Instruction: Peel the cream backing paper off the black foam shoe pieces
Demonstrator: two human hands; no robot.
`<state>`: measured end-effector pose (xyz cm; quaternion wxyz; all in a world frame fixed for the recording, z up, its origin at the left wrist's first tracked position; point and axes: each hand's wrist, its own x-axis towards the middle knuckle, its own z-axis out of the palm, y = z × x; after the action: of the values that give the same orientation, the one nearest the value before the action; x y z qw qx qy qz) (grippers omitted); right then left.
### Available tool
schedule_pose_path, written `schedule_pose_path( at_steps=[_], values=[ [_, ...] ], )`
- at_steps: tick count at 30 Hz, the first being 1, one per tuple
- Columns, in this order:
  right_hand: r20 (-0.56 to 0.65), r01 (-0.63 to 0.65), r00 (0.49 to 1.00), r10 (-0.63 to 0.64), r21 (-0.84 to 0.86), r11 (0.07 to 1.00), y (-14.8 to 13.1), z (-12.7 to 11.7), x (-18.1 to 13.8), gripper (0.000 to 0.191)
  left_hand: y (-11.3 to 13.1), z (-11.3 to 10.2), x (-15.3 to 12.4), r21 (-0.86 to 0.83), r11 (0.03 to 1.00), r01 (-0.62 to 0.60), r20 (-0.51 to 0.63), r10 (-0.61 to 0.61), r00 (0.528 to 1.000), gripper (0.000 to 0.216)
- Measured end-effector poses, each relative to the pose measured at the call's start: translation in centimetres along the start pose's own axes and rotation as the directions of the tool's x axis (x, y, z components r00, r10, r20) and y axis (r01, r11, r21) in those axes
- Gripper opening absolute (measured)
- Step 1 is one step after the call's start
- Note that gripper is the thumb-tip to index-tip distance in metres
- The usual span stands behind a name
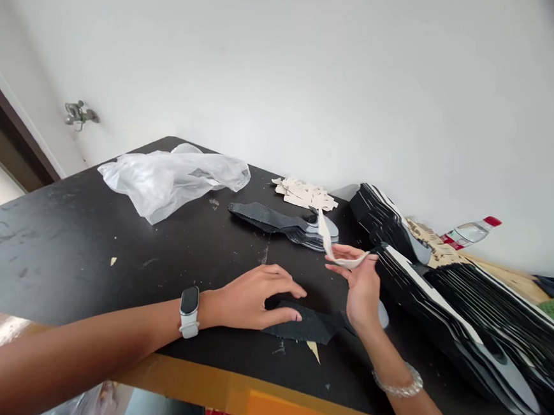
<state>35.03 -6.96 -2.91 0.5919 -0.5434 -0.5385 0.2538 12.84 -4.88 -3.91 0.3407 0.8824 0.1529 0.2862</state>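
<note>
Your left hand [255,298], low in the centre of the frame, has its fingers spread and arched, with the tips pressing on a black piece [308,325] that lies flat near the front edge of the table [109,271]. Just right of it, your right hand [361,288] pinches a pale strip [331,247] between thumb and fingertips (the strip curls up and away from it). A slanted stack [465,305] of black pieces fills the right side, with a bottle [471,231] behind it. A smaller pile [285,224] sits above your hands, paper scraps [304,194] beyond that, and a bag [169,176] at upper left.
</note>
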Motion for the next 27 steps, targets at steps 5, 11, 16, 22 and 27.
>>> schedule_pose_path(
  at_steps=[5,11,16,22,27],
  values=[
    [0.305,0.351,0.911,-0.276,-0.225,0.909,0.3,1.6,-1.9,0.034,0.5,-0.4,-0.1,-0.128,0.991,0.022,-0.101,-0.035,0.994,0.035],
    [0.420,0.555,0.821,-0.386,-0.430,0.712,-0.3,1.6,-2.2,0.074,1.0,-0.6,-0.2,-0.262,0.963,0.066,-0.137,-0.105,0.985,0.021],
    [0.531,0.690,0.723,-0.442,-0.566,0.450,-0.8,0.9,-2.2,0.052,0.6,-0.3,-0.1,-0.275,0.947,0.164,-0.145,-0.210,0.967,0.022],
    [0.290,0.591,0.778,-0.558,-0.640,0.491,-1.5,-0.3,-2.2,0.033,0.2,-0.1,0.0,-0.227,0.943,0.245,-0.138,-0.280,0.950,0.024],
    [0.135,0.529,0.707,-0.694,-0.752,0.393,-2.4,-1.7,-1.9,0.027,0.7,-0.4,-0.3,-0.085,0.977,0.196,-0.019,-0.199,0.980,0.011]
  ],
)
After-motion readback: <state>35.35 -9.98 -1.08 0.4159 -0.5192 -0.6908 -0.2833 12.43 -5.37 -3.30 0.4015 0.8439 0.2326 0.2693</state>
